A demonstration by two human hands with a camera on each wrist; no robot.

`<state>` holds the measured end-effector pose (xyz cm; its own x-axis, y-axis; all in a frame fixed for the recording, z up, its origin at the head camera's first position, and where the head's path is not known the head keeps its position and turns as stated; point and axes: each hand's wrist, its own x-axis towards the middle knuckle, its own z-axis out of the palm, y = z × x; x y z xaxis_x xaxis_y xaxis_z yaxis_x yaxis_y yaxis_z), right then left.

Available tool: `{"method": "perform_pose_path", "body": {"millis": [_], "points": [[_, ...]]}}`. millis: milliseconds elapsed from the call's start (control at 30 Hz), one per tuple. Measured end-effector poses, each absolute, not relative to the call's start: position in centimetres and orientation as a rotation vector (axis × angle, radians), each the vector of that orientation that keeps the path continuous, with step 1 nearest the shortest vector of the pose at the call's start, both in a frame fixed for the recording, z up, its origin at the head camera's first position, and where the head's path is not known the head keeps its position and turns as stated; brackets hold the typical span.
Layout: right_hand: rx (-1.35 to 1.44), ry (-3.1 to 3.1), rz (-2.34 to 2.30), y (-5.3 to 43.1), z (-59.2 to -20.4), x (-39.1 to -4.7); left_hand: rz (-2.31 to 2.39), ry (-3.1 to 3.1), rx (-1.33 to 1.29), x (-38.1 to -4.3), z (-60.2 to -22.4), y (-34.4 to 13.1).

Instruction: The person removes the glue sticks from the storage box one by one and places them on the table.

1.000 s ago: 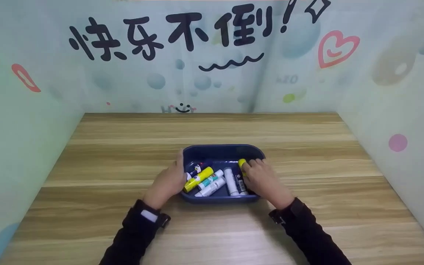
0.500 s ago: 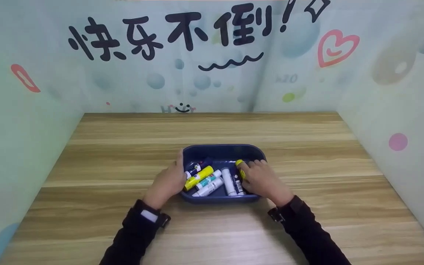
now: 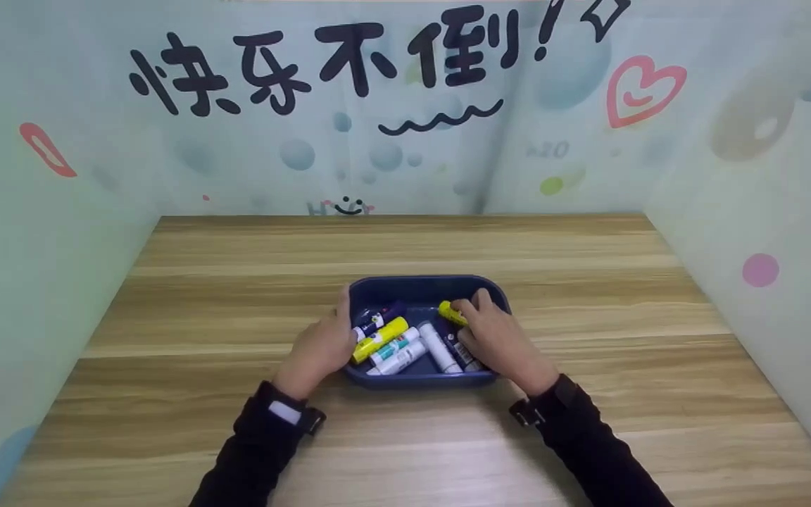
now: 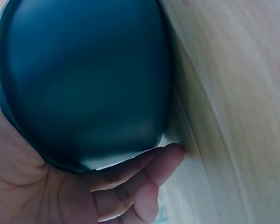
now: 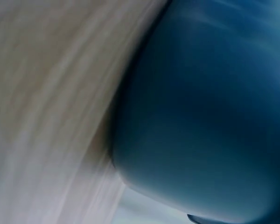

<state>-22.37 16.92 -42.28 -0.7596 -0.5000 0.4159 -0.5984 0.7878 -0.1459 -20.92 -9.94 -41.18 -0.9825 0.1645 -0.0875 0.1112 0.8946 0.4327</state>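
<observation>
A dark blue plastic box sits on the wooden table, holding several glue sticks. My left hand grips the box's left end; in the left wrist view its curved fingers lie along the outer wall. Inside the right end, my right hand pinches a yellow glue stick, whose lower part the fingers hide. Beside that hand lie a dark glue stick and a white one. Toward the left lie another yellow glue stick, a white-and-teal one, a white one and a dark one.
The wood-grain table surrounds the box on every side. Printed cloth walls stand at the back, left and right. The right wrist view shows only the box's outer wall and the tabletop.
My right hand has shifted the yellow glue stick slightly left and tilted it. The nearby white and dark glue sticks lean more. My left hand stays on the box.
</observation>
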Motion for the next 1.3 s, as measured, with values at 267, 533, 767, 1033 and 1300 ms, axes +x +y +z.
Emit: {"method": "perform_pose_path", "body": {"millis": [267, 533, 767, 1033, 1300], "points": [[0.726, -2.534, 0.696, 16.9, -42.1, -22.9, 0.678, 2.928, 0.199, -21.0, -41.2, -10.2], [0.662, -2.534, 0.943, 17.1, -41.4, -23.3, 0.674, 2.936, 0.207, -20.7, -41.2, -10.4], [0.518, -2.509, 1.000, 17.8, -39.0, -22.8, 0.669, 2.966, 0.225, -20.7, -41.3, -10.4], [0.300, -2.443, 1.255, 19.9, -36.9, -22.9, 0.676, 2.988, 0.248, -20.7, -41.5, -10.5], [0.162, -2.431, 0.993, 22.5, -36.2, -23.3, 0.698, 2.955, 0.220, -20.7, -41.2, -10.2]]}}
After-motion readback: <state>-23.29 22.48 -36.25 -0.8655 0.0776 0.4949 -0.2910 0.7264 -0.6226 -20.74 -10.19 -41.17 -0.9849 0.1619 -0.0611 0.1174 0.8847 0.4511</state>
